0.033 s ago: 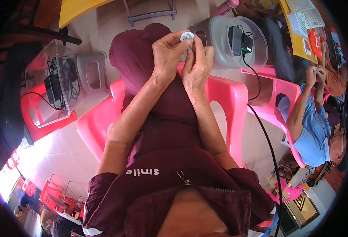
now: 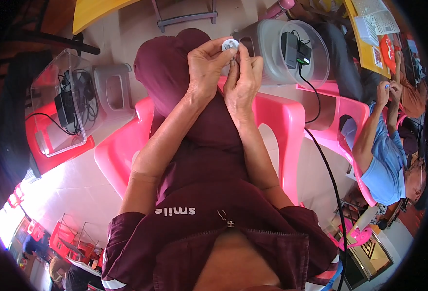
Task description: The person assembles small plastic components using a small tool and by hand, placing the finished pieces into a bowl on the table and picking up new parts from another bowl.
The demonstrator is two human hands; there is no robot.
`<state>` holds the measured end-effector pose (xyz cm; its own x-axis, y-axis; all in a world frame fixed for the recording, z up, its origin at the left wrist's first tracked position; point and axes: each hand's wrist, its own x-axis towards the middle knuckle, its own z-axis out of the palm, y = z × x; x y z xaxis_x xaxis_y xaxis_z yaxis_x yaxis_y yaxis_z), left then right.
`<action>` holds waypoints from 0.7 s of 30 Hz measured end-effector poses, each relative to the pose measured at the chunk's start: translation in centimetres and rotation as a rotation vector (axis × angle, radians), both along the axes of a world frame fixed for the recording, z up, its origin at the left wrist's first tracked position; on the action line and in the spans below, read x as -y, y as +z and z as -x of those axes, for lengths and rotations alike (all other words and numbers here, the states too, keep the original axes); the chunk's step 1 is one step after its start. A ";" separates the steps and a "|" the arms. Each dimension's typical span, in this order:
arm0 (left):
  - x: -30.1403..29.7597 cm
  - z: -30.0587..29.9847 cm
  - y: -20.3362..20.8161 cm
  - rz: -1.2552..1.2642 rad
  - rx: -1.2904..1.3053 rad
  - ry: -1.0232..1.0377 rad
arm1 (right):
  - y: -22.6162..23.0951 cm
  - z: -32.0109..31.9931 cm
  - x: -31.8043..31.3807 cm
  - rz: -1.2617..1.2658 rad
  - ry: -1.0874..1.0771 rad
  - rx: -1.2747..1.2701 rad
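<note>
Above my knees, at the upper middle, a small round white disc (image 2: 229,44) with grey markings is tilted in my fingers. My left hand (image 2: 205,68) pinches it between thumb and fingers. From the other side my right hand (image 2: 243,80) grips it, the index finger along its edge. The right thumb lies just below, and what is under the fingertips is partly hidden. Both forearms rest over my dark maroon trousers (image 2: 163,68).
At right, a clear tub (image 2: 272,68) carries a black power unit (image 2: 289,48) with a cable (image 2: 326,165) running past me. A clear box (image 2: 49,102) of cables stands left. A pink chair (image 2: 291,126) surrounds me. A co-worker in blue (image 2: 384,165) sits at far right.
My hands and the white disc have not visibly moved. A small blue spot now shows at the co-worker's fingertips.
</note>
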<state>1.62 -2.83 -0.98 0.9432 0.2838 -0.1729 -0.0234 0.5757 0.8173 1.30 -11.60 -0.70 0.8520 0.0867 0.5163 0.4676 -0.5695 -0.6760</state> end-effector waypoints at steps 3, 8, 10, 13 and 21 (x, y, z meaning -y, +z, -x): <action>0.0 0.0 0.1 -0.009 0.018 -0.003 | 0.2 0.1 0.0 0.028 -0.001 -0.009; 0.1 0.1 0.0 -0.053 0.020 0.001 | 0.4 0.4 -0.2 0.073 -0.045 -0.015; 0.1 0.2 0.1 -0.063 0.023 0.004 | 0.4 0.4 -0.2 0.060 -0.028 -0.021; -0.1 0.3 0.4 -0.073 0.015 -0.018 | 0.5 0.2 0.4 -0.054 0.040 -0.036; -0.4 0.3 0.5 0.190 0.021 -0.134 | 0.3 -1.5 1.7 -0.486 0.024 -0.334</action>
